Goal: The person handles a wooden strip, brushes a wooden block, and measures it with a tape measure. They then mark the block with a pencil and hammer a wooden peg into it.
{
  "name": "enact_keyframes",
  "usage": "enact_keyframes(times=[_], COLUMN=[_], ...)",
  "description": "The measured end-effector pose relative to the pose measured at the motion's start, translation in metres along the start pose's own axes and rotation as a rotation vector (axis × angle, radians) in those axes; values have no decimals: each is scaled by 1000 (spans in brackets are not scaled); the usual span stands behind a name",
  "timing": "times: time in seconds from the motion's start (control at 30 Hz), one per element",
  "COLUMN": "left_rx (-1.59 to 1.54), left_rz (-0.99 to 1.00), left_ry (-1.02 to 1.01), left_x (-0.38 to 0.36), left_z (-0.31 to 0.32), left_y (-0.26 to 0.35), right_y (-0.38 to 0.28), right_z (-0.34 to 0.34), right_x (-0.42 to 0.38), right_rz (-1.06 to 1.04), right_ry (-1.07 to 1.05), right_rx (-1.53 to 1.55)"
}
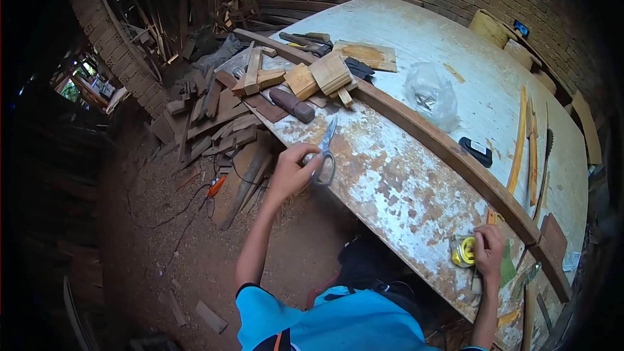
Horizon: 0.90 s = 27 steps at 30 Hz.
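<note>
My left hand (294, 170) is closed on the handle of a pair of scissors (327, 151), whose blades point away from me over the table's near edge. Near the right end of the stained worktable (396, 185), my right hand (489, 246) has its fingers curled beside a round container with a yellow top (463, 251). Whether those fingers grip anything is hidden. A green flat piece (507, 266) lies just right of that hand.
A long wooden beam (442, 149) crosses the table. Beyond it are a clear plastic bag (430, 94) and a black box (476, 151). Wood blocks (330, 73) and a dark mallet-like piece (291, 104) lie at the left end. Scrap wood (227, 127) is piled beside the table.
</note>
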State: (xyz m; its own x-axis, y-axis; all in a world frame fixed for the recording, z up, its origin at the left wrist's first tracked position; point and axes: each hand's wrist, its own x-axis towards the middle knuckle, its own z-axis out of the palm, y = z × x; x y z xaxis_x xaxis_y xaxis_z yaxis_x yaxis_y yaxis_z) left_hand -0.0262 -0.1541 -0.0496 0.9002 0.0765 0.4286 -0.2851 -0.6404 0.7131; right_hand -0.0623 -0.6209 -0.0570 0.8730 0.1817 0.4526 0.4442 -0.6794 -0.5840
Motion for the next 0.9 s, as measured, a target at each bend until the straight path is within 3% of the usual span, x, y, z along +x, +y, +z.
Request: enact_keyframes(times=[0.17,0.23,0.27,0.3,0.37,0.4,0.43,0.5,0.63,0.8,0.9], left_rx=[156,193,247,304,652,601,569,508,344,118,-150], left_rz=[84,93,116,144,-2,-182,-180,-182,-112,-17,-199], left_ry=[165,212,198,181,-53,-243,-312,-460,-487,-134,-38], left_x=[45,100,130,160,209,229,240,251,235,231,234], left_z=[-19,-26,-29,-30,-25,-24,-22,-26,-53,-45,-59], left_y=[-53,-64,-66,-66,-84,-98,-115,-146,-155,-179,-169], right_y=[-30,-50,-65,-88,-95,-97,-107,-98,-95,-93,-91], right_z=[-5,8,22,31,58,70,74,77,78,82,85], right_x=[9,4,0,0,2,5,7,6,8,8,7], right_rz=[-28,-98,-82,34,-178,-250,-245,-50,-35,-29,-23], right_ry=[155,125,69,-132,-385,-490,-572,-492,-538,-539,-529], right_rx=[-412,-341,-216,-100,-83,-122,-320,-152,-181,-209,-198])
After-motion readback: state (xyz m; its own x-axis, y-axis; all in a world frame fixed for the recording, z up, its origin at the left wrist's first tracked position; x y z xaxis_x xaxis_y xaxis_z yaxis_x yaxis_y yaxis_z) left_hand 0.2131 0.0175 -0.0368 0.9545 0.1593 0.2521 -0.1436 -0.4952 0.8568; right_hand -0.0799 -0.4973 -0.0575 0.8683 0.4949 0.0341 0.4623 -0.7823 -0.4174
